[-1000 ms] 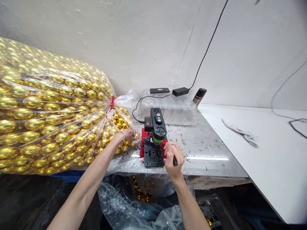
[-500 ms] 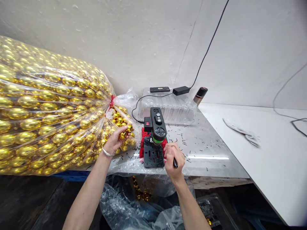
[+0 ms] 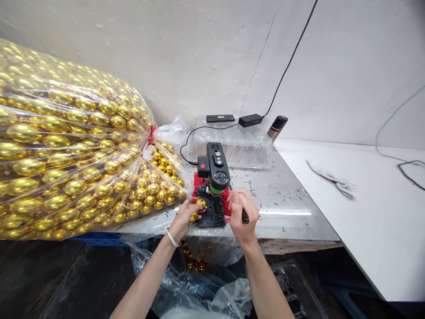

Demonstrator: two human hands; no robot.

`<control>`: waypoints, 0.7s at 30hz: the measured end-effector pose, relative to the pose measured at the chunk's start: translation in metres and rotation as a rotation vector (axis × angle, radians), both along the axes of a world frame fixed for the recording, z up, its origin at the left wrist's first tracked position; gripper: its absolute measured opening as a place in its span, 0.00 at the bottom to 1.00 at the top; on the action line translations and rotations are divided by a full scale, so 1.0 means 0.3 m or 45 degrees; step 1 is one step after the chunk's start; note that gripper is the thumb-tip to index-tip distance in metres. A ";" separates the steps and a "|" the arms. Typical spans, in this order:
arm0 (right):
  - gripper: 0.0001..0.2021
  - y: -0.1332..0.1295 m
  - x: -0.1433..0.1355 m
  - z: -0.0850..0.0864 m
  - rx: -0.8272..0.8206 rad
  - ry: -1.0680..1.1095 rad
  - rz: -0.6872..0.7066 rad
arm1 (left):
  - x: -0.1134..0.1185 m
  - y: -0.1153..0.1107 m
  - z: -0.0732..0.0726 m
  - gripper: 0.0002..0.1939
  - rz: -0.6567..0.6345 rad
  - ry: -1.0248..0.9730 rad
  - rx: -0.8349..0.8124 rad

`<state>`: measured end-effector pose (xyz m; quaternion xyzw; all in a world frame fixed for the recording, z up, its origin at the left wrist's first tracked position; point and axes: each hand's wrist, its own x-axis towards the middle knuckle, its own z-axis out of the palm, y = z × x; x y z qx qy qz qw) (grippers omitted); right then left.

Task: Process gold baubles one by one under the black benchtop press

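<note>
My left hand (image 3: pixel 182 219) has its fingers closed around shiny gold baubles (image 3: pixel 201 204), two of them showing, at the left edge of the machine's black slotted base plate (image 3: pixel 210 219). Above that plate stands a small bench drill press (image 3: pixel 218 166) with a black head and a green ring; its working tip is hidden. On its right side, my right hand (image 3: pixel 242 215) is wrapped round the black lever handle (image 3: pixel 245 217), whose end pokes out of the fist. Left of the machine, many more gold baubles (image 3: pixel 152 188) lie by the neck of a big clear bag (image 3: pixel 66 133).
Behind the drill press are a clear plastic tray (image 3: pixel 259 155), a black power adapter (image 3: pixel 250 120), a phone-like black slab (image 3: pixel 220 118) and a flask (image 3: pixel 277 127). Black shavings litter the metal tabletop (image 3: pixel 285 195). Clear plastic sheeting (image 3: pixel 229 299) hangs below the front edge.
My left hand has moved right and towards me, from the pile by the bag to the base plate, carrying baubles. My right hand keeps its grip on the lever. The view has shifted slightly.
</note>
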<state>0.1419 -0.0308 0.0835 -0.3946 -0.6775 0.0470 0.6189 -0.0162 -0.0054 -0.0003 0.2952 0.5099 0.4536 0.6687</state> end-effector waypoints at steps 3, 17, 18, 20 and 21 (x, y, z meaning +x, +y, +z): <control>0.13 -0.002 0.002 -0.005 0.006 -0.030 -0.007 | 0.030 0.016 -0.034 0.24 0.011 0.275 0.182; 0.12 -0.007 0.009 -0.029 0.026 -0.060 0.025 | 0.057 0.041 0.013 0.18 -0.301 1.186 0.608; 0.13 -0.007 0.009 -0.029 0.028 -0.058 0.026 | 0.054 0.038 0.011 0.17 -0.324 1.175 0.618; 0.13 -0.007 0.009 -0.029 0.036 -0.054 0.020 | 0.053 0.028 0.002 0.17 -0.346 1.183 0.647; 0.13 -0.007 0.008 -0.029 0.040 -0.052 0.016 | 0.055 0.022 -0.003 0.17 -0.343 1.210 0.663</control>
